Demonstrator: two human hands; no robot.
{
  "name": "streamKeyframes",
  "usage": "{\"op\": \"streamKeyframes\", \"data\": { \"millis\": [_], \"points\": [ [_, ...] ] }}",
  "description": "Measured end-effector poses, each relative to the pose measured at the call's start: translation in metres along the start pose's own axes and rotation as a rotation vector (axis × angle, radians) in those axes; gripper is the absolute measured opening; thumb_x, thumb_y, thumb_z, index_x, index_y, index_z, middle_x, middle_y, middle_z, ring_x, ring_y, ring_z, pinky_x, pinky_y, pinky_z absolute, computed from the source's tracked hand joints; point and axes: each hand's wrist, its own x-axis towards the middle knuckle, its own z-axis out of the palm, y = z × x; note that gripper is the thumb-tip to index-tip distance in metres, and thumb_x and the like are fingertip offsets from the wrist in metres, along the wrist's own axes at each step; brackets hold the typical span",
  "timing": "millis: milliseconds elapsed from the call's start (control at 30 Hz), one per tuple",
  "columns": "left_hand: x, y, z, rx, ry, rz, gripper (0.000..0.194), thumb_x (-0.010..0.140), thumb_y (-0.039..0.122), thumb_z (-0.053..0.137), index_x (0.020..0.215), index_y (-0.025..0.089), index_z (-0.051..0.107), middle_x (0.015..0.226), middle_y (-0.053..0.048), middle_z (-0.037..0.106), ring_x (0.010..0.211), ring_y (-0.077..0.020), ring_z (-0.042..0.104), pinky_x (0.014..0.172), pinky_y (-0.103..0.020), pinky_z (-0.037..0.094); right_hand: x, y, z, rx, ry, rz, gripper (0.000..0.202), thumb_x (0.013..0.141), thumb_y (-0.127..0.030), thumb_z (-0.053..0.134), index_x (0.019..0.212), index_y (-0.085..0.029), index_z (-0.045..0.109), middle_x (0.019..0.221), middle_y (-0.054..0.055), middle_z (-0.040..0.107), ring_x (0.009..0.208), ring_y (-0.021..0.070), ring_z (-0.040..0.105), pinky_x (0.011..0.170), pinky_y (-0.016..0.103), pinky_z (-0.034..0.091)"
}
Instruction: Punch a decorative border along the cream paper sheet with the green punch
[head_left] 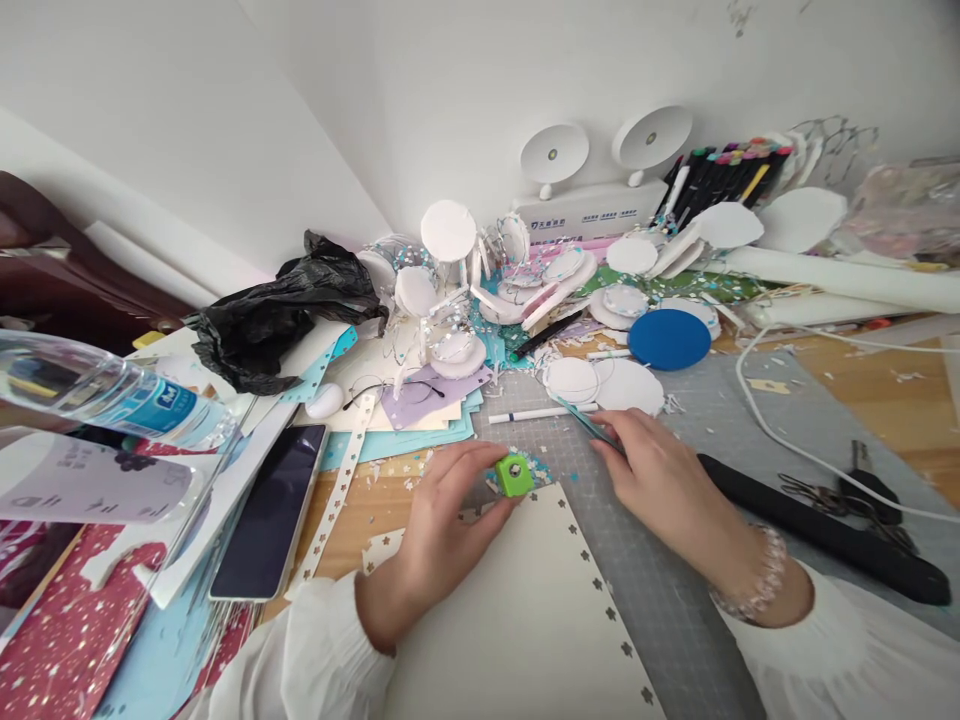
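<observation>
My left hand (448, 525) is closed around a small green paper punch (516, 482), gripped between thumb and fingers, its face with a flower-shaped hole turned up. Pinched in my right hand (664, 490) is a pair of teal tweezers (583, 420), pointing away to the upper left. Under my left hand lies a cream sheet of paper (517, 620) with small flower shapes cut along its right edge. Tiny blue and white paper bits (541, 466) lie just behind the punch. A punched paper strip (346, 495) rests left of my left hand.
A grey cutting mat (705, 420) covers the table's middle. Left are a phone (270, 515), a water bottle (112, 390) and a black plastic bag (300, 310). Behind stand white foam discs (448, 230) and a blue lid (669, 339). Keys (870, 490) lie right, near a white cable (780, 435).
</observation>
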Motion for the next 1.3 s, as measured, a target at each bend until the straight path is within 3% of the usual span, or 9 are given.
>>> {"op": "streamKeyframes", "data": {
  "millis": [167,267,400,633,1300],
  "points": [
    [0.001,-0.001,0.000,0.039,-0.012,-0.014,0.027,0.082,0.018,0.066,0.108,0.022,0.060,0.103,-0.006,0.069,0.098,-0.0221,0.064,0.085,-0.037,0.052,0.004,-0.017,-0.011,0.457,-0.064,0.115,0.014,0.089,-0.028,0.055,0.100,-0.021,0.060,0.091,0.008,0.068,0.082,0.0238,0.066,0.072,0.038,0.056],
    [0.001,0.000,0.000,0.054,-0.033,-0.025,0.024,0.083,0.020,0.066,0.106,0.022,0.060,0.103,-0.007,0.069,0.097,-0.0231,0.064,0.083,-0.038,0.052,0.006,-0.030,-0.020,0.763,-0.033,0.200,0.016,0.086,-0.037,0.064,0.090,-0.023,0.058,0.087,0.004,0.066,0.082,0.0195,0.067,0.072,0.031,0.058],
    [0.002,0.001,0.000,0.067,-0.027,-0.004,0.021,0.084,0.023,0.066,0.105,0.022,0.061,0.100,-0.007,0.070,0.095,-0.0237,0.065,0.081,-0.039,0.052,0.005,-0.042,-0.024,0.948,0.019,0.207,0.023,0.082,-0.039,0.071,0.078,-0.023,0.054,0.082,0.002,0.065,0.078,0.0172,0.068,0.069,0.029,0.059],
    [0.001,0.000,0.003,0.081,-0.017,0.079,0.024,0.083,0.023,0.069,0.105,0.021,0.059,0.099,-0.007,0.070,0.091,-0.0229,0.064,0.078,-0.038,0.051,-0.007,-0.045,-0.015,0.874,0.097,-0.023,0.016,0.082,-0.022,0.071,0.082,-0.028,0.056,0.086,0.000,0.070,0.083,0.0200,0.070,0.076,0.036,0.057],
    [-0.001,-0.003,0.005,0.123,-0.005,0.118,0.035,0.079,0.012,0.072,0.110,0.021,0.058,0.101,-0.005,0.069,0.091,-0.0226,0.062,0.080,-0.037,0.048,-0.004,-0.047,-0.018,0.715,0.152,-0.239,0.016,0.079,-0.015,0.073,0.082,-0.025,0.061,0.081,0.002,0.072,0.077,0.0203,0.069,0.070,0.034,0.055]
  ]
}}
